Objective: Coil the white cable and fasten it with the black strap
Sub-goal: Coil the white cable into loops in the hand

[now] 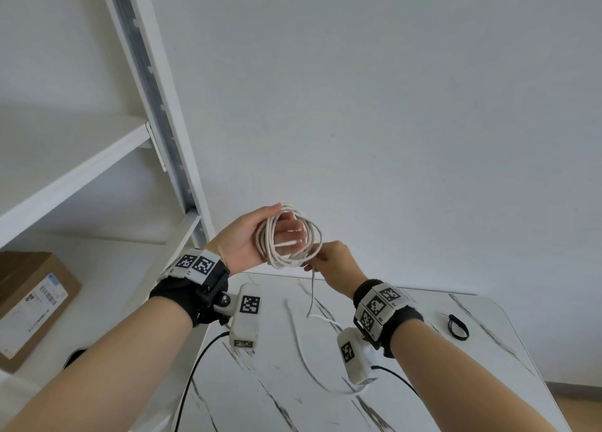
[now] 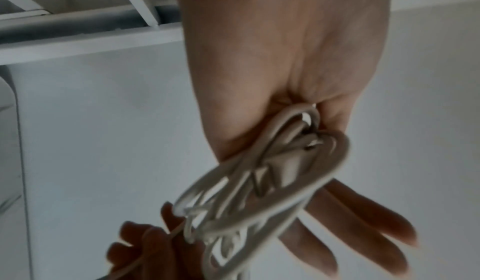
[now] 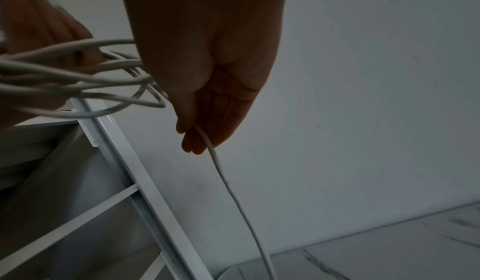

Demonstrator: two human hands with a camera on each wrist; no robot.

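Note:
My left hand point(image 1: 283, 226) holds a coil of white cable point(image 1: 288, 236) up in front of the wall; the loops go round its straight fingers and the thumb lies over the top. In the left wrist view the coil point(image 2: 259, 192) hangs from between the thumb and the fingers of the left hand point(image 2: 332, 206). Just right of the coil, my right hand point(image 1: 321, 257) pinches the loose tail point(image 1: 311, 294), which hangs down and trails over the table. In the right wrist view the tail point(image 3: 233, 192) leaves the right hand's fingertips point(image 3: 197, 140). A black strap point(image 1: 457, 326) lies looped on the table at the right, apart from both hands.
A white marble-patterned table point(image 1: 423, 382) is below the hands. A white metal shelf rack point(image 1: 163, 106) stands to the left, with a cardboard box point(image 1: 29, 301) on its lower shelf. Black wires point(image 1: 195, 366) run from the wrist cameras. A plain white wall is behind.

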